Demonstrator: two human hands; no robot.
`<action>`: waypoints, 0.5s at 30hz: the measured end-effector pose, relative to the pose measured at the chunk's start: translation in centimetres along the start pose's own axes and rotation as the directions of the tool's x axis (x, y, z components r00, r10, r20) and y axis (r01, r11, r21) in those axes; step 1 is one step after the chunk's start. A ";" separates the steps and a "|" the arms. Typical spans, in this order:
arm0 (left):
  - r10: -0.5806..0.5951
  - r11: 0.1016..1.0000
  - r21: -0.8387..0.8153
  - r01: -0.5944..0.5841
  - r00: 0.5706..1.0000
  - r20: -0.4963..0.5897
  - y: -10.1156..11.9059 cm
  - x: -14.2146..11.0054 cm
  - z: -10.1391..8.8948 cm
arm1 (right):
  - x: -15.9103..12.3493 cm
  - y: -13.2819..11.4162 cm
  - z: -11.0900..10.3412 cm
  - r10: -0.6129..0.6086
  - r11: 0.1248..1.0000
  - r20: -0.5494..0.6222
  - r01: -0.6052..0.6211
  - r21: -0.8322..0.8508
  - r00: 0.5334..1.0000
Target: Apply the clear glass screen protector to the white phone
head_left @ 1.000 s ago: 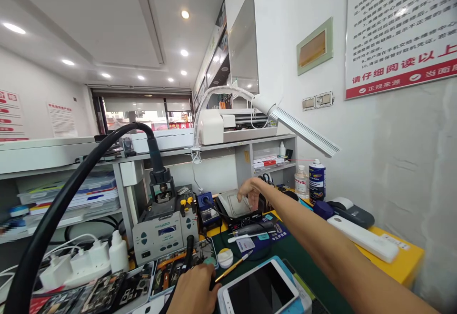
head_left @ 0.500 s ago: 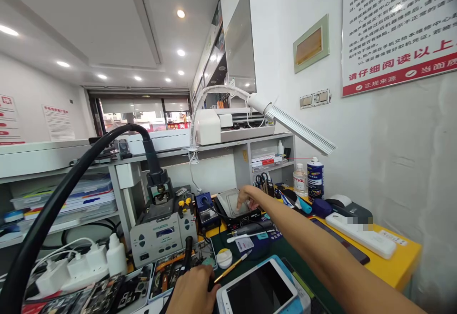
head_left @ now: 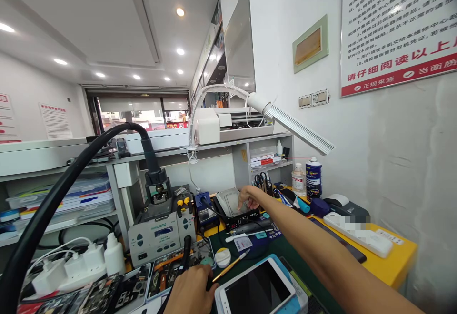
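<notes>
My right hand [head_left: 249, 197] reaches far across the bench, index finger pointing down at a grey flat plate [head_left: 226, 203] on top of a black device [head_left: 246, 219]. The other fingers are loosely bent, with nothing held. The fingertip appears to touch the plate. My left hand [head_left: 193, 289] is closed at the front, around a black tool handle [head_left: 186, 250] that sticks up past the knuckles; its fingertips are mostly hidden. By the left thumb lies a thin gold brush [head_left: 230, 266]. A white phone [head_left: 257, 289], screen dark, rests on a blue box just right of it.
A grey rework station [head_left: 162, 238] stands behind trays of phone parts [head_left: 164, 269]. A black hose [head_left: 76, 171] arches over the left side. A round white container [head_left: 223, 257] sits near the brush. A spray can [head_left: 313, 178] and bottle [head_left: 298, 179] stand at back right.
The whole view has shifted slightly to the left. Both hands keep nearly the same place and pose.
</notes>
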State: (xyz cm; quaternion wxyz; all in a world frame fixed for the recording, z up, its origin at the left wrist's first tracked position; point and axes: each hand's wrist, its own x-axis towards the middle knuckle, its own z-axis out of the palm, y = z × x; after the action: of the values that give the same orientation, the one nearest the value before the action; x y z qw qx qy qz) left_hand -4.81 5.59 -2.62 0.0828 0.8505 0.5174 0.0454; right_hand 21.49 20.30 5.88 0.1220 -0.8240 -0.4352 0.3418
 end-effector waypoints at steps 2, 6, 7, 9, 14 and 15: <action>-0.003 1.000 0.000 0.003 1.000 0.004 0.0 0.0 0.0 | 0.3 -0.1 0.0 0.053 0.999 0.017 -0.053 -0.006 0.998; -0.006 1.000 -0.006 0.006 1.000 0.013 0.2 -0.1 -0.4 | 0.9 -0.1 -0.1 0.086 0.996 0.033 -0.086 0.023 0.996; -0.004 1.000 -0.010 0.005 1.000 0.017 0.2 -0.2 -0.5 | 1.0 0.0 -0.2 0.081 0.996 0.033 -0.082 0.039 0.996; -0.003 1.000 -0.019 0.004 0.999 0.032 0.3 -0.2 -0.7 | 1.1 0.1 -0.4 0.060 0.995 0.033 -0.062 0.078 0.998; -0.009 1.000 -0.027 0.010 0.999 0.051 0.4 -0.3 -1.0 | 0.9 0.6 -1.3 -0.032 0.981 0.042 0.023 0.194 0.999; -0.008 1.000 -0.026 0.010 0.999 0.050 0.3 -0.3 -1.0 | 0.8 0.7 -1.5 -0.059 0.975 0.040 0.048 0.219 0.997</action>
State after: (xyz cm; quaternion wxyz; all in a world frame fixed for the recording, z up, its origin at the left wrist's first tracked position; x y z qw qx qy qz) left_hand -4.79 5.29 -1.59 0.1072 0.8479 0.5183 0.0309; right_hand 23.22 20.65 6.26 0.2106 -0.7855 -0.4199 0.4028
